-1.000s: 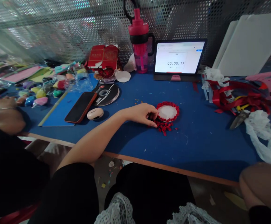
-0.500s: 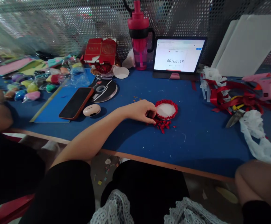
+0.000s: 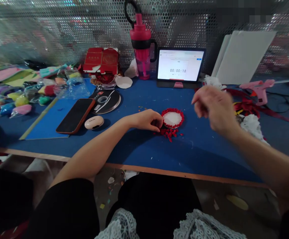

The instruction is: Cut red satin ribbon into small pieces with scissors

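White disc ringed in red ruffles (lying flat), red scraps beside

Disc centre: white, matt, rough-looking, touching the left grip
Disc edging: red ruffled cloth, slightly glossy
Surface: matt blue cloth
Phone: glossy glass

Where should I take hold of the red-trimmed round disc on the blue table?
Probably pinch the disc's red rim from the right with the raised right hand: the disc lies flat, the left hand sits at its left edge, and red scraps crowd its lower side.
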Demonstrator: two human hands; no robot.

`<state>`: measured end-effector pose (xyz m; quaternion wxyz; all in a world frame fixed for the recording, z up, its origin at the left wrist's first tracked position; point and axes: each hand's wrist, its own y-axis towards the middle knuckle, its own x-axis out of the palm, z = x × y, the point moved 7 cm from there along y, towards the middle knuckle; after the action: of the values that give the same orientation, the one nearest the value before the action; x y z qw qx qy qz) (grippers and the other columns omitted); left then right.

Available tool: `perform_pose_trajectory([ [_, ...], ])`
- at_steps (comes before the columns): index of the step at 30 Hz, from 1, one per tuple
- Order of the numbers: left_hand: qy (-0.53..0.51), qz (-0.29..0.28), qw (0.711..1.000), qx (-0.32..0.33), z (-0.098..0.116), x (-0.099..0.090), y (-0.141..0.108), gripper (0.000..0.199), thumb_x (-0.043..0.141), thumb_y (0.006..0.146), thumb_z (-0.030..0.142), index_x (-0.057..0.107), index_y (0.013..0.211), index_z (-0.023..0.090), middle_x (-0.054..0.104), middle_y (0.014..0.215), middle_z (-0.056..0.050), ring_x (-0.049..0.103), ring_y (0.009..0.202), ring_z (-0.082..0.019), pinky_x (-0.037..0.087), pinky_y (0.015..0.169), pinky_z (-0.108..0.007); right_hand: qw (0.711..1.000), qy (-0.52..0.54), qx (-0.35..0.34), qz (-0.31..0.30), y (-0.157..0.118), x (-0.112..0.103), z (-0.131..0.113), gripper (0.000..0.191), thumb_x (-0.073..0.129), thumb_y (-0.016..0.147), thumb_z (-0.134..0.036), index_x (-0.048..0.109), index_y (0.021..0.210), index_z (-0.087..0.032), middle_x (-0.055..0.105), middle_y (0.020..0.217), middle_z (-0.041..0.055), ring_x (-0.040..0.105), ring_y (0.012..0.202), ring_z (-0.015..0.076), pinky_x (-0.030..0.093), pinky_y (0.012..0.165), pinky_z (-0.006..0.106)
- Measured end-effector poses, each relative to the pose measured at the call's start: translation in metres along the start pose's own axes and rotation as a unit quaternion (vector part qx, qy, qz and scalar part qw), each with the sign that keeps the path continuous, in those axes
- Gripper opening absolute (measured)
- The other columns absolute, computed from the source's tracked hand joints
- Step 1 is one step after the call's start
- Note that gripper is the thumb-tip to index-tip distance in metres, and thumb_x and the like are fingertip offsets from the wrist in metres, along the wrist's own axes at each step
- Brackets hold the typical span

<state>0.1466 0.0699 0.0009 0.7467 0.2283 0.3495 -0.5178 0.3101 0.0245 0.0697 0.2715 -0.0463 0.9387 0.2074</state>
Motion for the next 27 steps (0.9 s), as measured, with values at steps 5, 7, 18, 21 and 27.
perform_pose_trajectory([
  [5,-0.086,0.065,0.994,-0.038,-0.001,-0.021,-0.008,0.017,0.071,0.075,0.027,0.065,0.080,0.012,0.065,0.070,-0.001,0.059,0.064,-0.009,0.046,0.061,-0.019,0.999,-0.026,0.021,-0.024,-0.016,0.032,0.044,0.023,0.054,0.090,-0.037,0.059,0.079,-0.018,0.053,0.050,-0.0048,0.049,0.044,0.0081,0.037,0.048,0.022],
  [7,-0.149,0.134,0.979,-0.036,0.003,-0.030,-0.010,0.020,0.073,0.073,0.028,0.063,0.079,0.012,0.065,0.072,0.000,0.060,0.064,-0.008,0.048,0.064,-0.019,0.997,-0.076,0.007,-0.033,-0.022,0.037,0.052,0.017,0.057,0.086,-0.034,0.061,0.083,-0.018,0.058,0.055,-0.0037,0.052,0.046,0.0089,0.038,0.050,0.023],
  [18,-0.396,0.211,0.893,-0.046,0.005,0.008,0.007,0.020,0.074,0.071,0.018,0.060,0.083,0.011,0.069,0.074,-0.002,0.066,0.068,-0.009,0.054,0.064,-0.019,0.995,-0.064,-0.048,-0.057,-0.031,0.041,0.031,0.016,0.058,0.089,-0.034,0.064,0.091,-0.020,0.068,0.070,-0.0008,0.061,0.059,0.0098,0.042,0.057,0.022],
  [21,-0.409,0.197,0.890,-0.046,0.007,0.012,0.008,0.019,0.073,0.073,0.016,0.060,0.085,0.011,0.069,0.075,-0.002,0.067,0.069,-0.008,0.054,0.064,-0.018,0.995,-0.053,-0.043,-0.067,-0.033,0.044,0.033,0.017,0.057,0.090,-0.035,0.064,0.092,-0.020,0.069,0.071,-0.0007,0.063,0.061,0.0100,0.043,0.058,0.021],
  [27,-0.415,0.181,0.890,-0.059,0.011,0.022,0.009,0.020,0.074,0.072,0.016,0.059,0.085,0.013,0.068,0.073,0.000,0.068,0.067,-0.008,0.054,0.063,-0.017,0.992,-0.102,-0.040,-0.059,-0.035,0.046,0.033,0.018,0.059,0.088,-0.038,0.063,0.092,-0.020,0.069,0.070,-0.0014,0.061,0.058,0.0097,0.041,0.056,0.021],
])
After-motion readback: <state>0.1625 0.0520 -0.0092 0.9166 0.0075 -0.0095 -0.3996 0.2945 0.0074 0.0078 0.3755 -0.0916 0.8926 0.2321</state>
